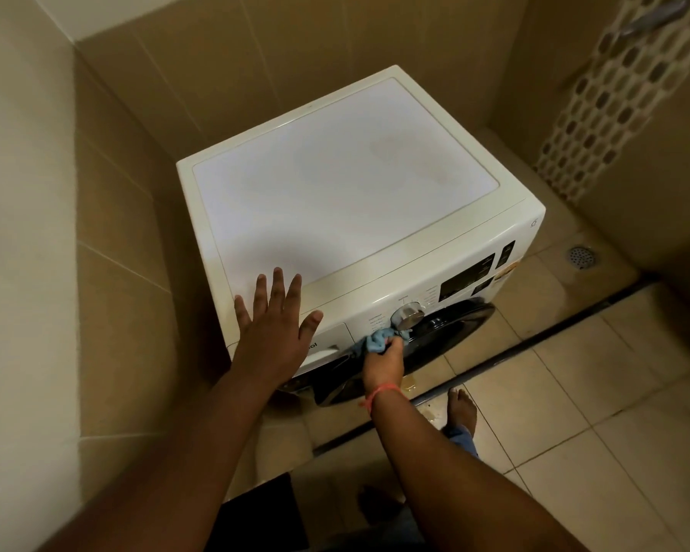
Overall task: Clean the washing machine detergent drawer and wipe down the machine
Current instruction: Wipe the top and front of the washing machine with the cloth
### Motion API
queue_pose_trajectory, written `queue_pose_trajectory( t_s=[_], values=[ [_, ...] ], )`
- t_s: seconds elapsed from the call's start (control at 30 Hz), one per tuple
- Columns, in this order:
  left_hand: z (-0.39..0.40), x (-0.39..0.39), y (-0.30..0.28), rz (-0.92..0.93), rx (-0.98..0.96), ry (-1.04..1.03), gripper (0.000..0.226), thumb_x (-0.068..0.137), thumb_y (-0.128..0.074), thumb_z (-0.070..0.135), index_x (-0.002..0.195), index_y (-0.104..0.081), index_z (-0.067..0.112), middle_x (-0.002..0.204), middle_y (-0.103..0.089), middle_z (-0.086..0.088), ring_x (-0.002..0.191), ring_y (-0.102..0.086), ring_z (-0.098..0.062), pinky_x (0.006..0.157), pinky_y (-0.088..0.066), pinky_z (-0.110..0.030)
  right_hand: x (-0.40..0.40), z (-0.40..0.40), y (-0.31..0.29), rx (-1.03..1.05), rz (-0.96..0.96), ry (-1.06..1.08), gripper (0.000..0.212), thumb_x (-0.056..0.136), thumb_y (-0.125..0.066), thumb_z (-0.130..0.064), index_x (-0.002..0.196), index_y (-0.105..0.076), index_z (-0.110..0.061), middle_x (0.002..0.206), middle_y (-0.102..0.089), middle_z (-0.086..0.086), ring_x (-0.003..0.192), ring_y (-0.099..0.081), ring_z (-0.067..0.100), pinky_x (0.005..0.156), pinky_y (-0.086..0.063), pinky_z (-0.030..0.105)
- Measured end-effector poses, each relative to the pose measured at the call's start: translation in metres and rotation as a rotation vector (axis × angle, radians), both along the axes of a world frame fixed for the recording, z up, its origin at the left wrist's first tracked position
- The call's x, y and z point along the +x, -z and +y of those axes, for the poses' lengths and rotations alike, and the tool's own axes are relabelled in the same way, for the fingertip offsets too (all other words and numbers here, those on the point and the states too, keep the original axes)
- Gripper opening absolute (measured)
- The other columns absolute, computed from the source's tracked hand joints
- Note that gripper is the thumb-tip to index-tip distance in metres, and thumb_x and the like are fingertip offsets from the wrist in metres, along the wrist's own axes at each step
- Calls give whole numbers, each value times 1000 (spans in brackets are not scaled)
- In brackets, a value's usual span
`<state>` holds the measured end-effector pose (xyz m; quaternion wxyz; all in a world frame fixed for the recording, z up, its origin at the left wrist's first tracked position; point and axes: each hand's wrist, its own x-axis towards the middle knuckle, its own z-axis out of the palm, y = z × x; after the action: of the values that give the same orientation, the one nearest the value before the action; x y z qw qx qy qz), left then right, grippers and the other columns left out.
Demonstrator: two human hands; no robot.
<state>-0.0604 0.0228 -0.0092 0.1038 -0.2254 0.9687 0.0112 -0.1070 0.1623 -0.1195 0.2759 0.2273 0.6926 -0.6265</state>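
Note:
A white front-loading washing machine (347,185) stands in a tiled corner, seen from above. My left hand (273,328) lies flat with fingers spread on the front left edge of its top, just above the detergent drawer (329,340), which is pushed in. My right hand (385,362) grips a crumpled blue cloth (379,339) and holds it against the control panel, just below and left of the silver dial (407,314). The dark round door (447,332) sits under the panel.
Beige tiled walls close in on the left and behind the machine. A floor drain (581,256) lies to the right, and a dark channel (534,340) runs across the floor in front. My bare foot (461,408) stands near a small wet patch (409,386).

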Motion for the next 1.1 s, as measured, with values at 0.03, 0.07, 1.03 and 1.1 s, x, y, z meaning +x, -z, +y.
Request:
queue_pose_trajectory(
  t_s=[0.03, 0.07, 1.03, 1.1],
  values=[
    [1, 0, 1, 1, 2, 0, 84, 84, 7, 69, 157, 4, 27, 164, 13, -5, 150, 12, -29, 118, 0, -60, 0, 0, -1, -27, -38, 31, 15, 97, -51, -13, 97, -51, -28, 109, -60, 7, 106, -58, 27, 96, -47, 40],
    [1, 0, 1, 5, 7, -4, 85, 83, 7, 70, 157, 3, 27, 164, 12, -5, 151, 11, -29, 118, 0, -60, 0, -1, -4, -67, -57, 68, 15, 97, -52, -13, 105, -53, -26, 111, -60, 7, 107, -58, 26, 94, -46, 37],
    [8, -8, -4, -16, 55, -40, 80, 87, 0, 66, 156, 4, 26, 164, 15, -5, 150, 15, -28, 118, 4, -59, -109, 79, -16, -16, -6, 104, 25, 91, -65, -14, 113, -62, -26, 114, -64, 7, 107, -61, 28, 100, -49, 50],
    [10, -8, -2, -27, 65, -29, 80, 87, 0, 66, 157, 2, 25, 164, 14, -5, 150, 14, -28, 118, 4, -59, -104, 79, -6, -65, -83, 92, 22, 91, -63, -6, 100, -64, -25, 109, -64, 9, 102, -63, 29, 97, -50, 50]
  ],
)
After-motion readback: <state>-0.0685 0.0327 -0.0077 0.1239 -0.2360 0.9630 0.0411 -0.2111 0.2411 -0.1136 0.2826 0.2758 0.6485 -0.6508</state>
